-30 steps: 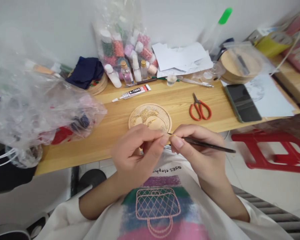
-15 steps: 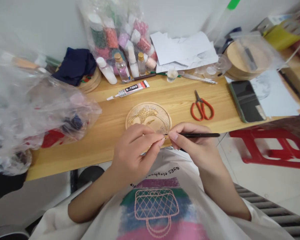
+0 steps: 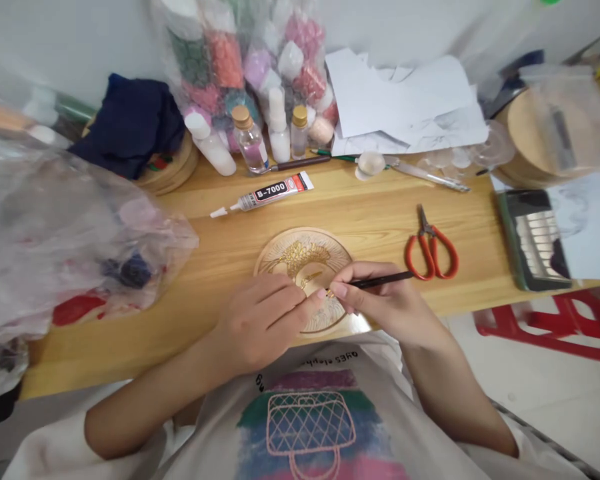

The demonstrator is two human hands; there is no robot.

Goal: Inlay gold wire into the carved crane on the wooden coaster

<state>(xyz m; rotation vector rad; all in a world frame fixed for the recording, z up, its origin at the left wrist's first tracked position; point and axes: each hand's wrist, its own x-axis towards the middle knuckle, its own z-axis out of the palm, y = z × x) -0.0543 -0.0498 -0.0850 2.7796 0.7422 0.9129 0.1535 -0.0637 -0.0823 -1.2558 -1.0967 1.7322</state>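
My right hand [image 3: 380,297] grips a slim black-handled tool [image 3: 383,280] that looks like a fine paintbrush, its thin end pointing left. My left hand [image 3: 270,317] is closed, thumb and forefinger brought together right at that thin end. A small gold bit shows between the two hands, too small to name, and my left fingers hide what they may pinch. Below and behind both hands lies a round wooden disc [image 3: 305,247] with a gold tree-like design and engraved lines. My hands cover part of its lower half.
Red-handled scissors [image 3: 431,250] lie to the right, with a phone [image 3: 535,240] beyond. A B-7000 glue tube [image 3: 270,191] lies behind the disc. Bottles [image 3: 250,140], bagged jars [image 3: 225,60] and papers [image 3: 405,100] line the wall. Plastic bags [image 3: 80,233] fill the left.
The view has shifted closer to the table. Both hands have moved forward over the disc's lower edge, and the black tool now tilts, its rear end higher. My left hand has turned more palm-down.
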